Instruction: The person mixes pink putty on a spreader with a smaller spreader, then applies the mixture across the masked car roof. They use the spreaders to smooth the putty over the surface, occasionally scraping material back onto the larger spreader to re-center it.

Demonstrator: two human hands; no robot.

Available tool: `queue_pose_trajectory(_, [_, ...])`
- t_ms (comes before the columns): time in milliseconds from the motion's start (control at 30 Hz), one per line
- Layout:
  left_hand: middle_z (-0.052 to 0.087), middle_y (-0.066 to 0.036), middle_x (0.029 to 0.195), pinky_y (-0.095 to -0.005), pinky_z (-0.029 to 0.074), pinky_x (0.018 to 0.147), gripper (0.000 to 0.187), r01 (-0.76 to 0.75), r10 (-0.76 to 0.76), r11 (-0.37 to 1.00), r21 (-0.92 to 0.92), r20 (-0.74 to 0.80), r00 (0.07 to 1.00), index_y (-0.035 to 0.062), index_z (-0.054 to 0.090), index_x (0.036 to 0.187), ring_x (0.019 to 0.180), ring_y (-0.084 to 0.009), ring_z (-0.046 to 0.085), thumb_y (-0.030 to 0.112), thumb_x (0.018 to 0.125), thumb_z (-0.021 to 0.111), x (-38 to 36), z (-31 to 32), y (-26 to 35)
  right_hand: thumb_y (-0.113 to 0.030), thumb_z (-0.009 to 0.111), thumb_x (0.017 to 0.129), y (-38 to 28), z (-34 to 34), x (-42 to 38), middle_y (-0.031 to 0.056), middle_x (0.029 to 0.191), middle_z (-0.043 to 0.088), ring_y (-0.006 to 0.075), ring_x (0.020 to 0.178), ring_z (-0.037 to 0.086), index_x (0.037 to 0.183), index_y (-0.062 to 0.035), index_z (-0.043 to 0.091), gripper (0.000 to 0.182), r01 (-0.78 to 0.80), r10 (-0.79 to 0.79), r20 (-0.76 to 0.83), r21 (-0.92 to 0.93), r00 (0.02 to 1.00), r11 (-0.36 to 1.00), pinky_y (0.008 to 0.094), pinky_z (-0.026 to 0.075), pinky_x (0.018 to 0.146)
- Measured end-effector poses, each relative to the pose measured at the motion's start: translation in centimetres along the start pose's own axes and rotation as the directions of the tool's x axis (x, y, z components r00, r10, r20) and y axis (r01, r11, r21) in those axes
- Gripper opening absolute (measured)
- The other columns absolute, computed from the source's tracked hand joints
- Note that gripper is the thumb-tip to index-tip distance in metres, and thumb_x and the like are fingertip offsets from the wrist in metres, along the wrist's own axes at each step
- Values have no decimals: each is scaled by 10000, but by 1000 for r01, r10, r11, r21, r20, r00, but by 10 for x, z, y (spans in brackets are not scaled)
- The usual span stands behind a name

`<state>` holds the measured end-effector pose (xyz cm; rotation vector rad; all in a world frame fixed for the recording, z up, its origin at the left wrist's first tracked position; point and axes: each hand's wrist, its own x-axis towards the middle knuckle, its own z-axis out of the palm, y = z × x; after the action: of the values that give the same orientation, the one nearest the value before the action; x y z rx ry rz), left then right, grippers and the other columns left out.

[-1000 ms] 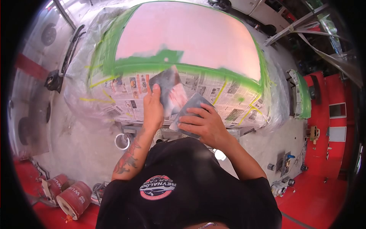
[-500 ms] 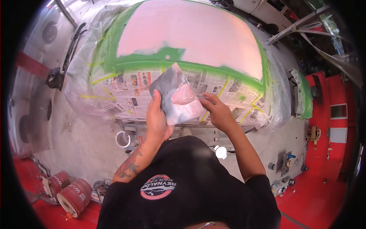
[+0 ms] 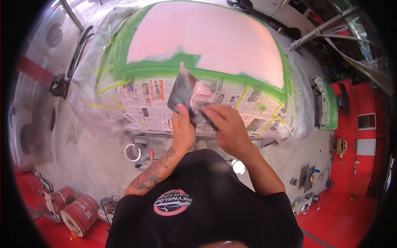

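Observation:
My left hand (image 3: 183, 131) grips the lower edge of a grey mixing board (image 3: 179, 91), thumb on its face. A mound of pink body filler (image 3: 201, 96) lies on the board's right part. In my right hand (image 3: 231, 129) is a dark, flat spreader (image 3: 210, 118), its edge against the board below the filler; my fingers partly hide it. Just beyond the board is a car panel (image 3: 206, 39) coated in pale pink, edged with green overspray and with a bare green patch at its lower left.
Newspaper masking (image 3: 136, 97) with yellow tape hangs below the panel, and plastic sheeting (image 3: 84, 91) drapes the sides. On the floor stand a round can (image 3: 133, 152) and red drums (image 3: 80, 213). A green part (image 3: 328, 103) stands at right.
My right hand has moved left and in over the board with the spreader. The filler has been gathered into a thicker mound. The board has turned and shifted slightly left.

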<state>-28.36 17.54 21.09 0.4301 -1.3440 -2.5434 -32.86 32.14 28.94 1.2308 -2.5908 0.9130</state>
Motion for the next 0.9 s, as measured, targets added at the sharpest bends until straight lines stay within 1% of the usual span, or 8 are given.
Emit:
queue_pose_trajectory(100, [500,-138,1312,-409,423,1022,582,-84,84,996,-4,59,995,7,372,1367,1181,-251,534,473,1020,340,6,-6,-8,118,525,655,1,-13,1,104,1103,612,307,1016,562,1155,-36,618,532,30,-32,143,13,989,999,414,445,858])
queue_pose_trajectory(167, [477,-139,1335,-413,415,1029,580,-105,113,989,-107,66,991,16,336,1398,1207,-252,512,460,1025,331,2,6,2,105,539,647,5,-21,12,102,1096,614,288,1014,565,1158,-45,621,538,-21,24,-116,25,993,999,391,443,840])
queue_pose_trajectory(233, [471,-140,1342,-405,412,1031,582,-98,106,990,-102,76,991,18,323,1408,1218,-250,503,459,1027,327,-1,9,5,113,534,647,0,-16,15,109,1085,617,292,1008,564,1156,-39,619,538,-33,37,-146,31,989,999,391,445,836])
queue_pose_trajectory(367, [465,-137,1349,-390,411,1029,587,-102,104,994,-50,54,993,13,310,1415,1246,-243,479,454,1029,323,3,5,5,139,505,649,-2,-14,12,123,1088,616,329,1010,557,1162,-16,607,545,48,-59,110,102,992,994,413,445,862])
queue_pose_trajectory(500, [468,-138,1348,-392,410,1029,588,-142,146,989,-45,85,986,4,322,1405,1231,-242,494,455,1028,325,2,5,5,112,530,660,-2,-20,23,116,1099,615,308,1017,560,1154,-18,613,517,-21,29,-157,52,987,998,394,440,864])
queue_pose_trajectory(633, [498,-144,1321,-376,432,1006,578,-50,57,997,-55,129,990,-8,368,1374,1200,-231,521,455,1030,327,4,0,1,117,534,664,1,-12,14,106,1097,616,309,1017,559,1153,-19,614,514,87,-91,90,52,992,995,408,442,834])
queue_pose_trajectory(767, [527,-136,1286,-365,451,990,556,-125,132,989,-76,100,986,-18,396,1346,1180,-228,540,438,1036,324,1,10,7,93,548,668,4,-14,23,86,1097,623,292,995,574,1141,-48,629,500,26,-31,-152,-37,988,999,404,431,820])
queue_pose_trajectory(900, [528,-134,1289,-378,453,997,554,-3,1,999,51,28,1000,-16,400,1345,1180,-244,549,437,1038,312,13,-7,-1,97,563,666,4,-11,13,77,1151,608,298,1001,577,1174,-87,619,544,101,-101,57,9,993,995,407,436,830])
